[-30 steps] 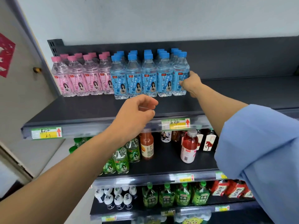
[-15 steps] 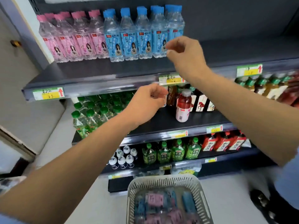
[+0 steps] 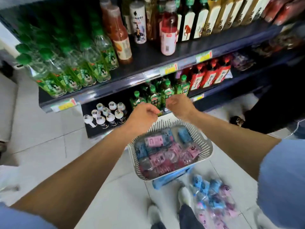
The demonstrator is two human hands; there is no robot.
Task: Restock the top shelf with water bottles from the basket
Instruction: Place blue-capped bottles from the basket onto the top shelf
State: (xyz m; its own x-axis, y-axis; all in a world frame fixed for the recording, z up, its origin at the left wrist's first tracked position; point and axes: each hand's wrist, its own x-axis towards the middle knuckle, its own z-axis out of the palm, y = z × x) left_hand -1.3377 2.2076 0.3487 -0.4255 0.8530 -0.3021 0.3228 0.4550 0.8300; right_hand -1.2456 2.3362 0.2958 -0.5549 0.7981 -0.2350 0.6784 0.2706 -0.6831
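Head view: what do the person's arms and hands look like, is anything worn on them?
Light blue sleeves cover both upper arms: left sleeve, right sleeve. Below them nothing is worn: the left hand and right hand have no gloves, and no watch or band shows at either wrist. Motion blur hides anything as small as a ring.

We have lowered both hands from the top shelf. Our left hand (image 3: 142,118) and right hand (image 3: 179,106) now hang over the far rim of the basket (image 3: 209,147), fingers (image 3: 152,111) loosely curled, holding nothing. Our view has tipped down, bringing the whole basket into frame.
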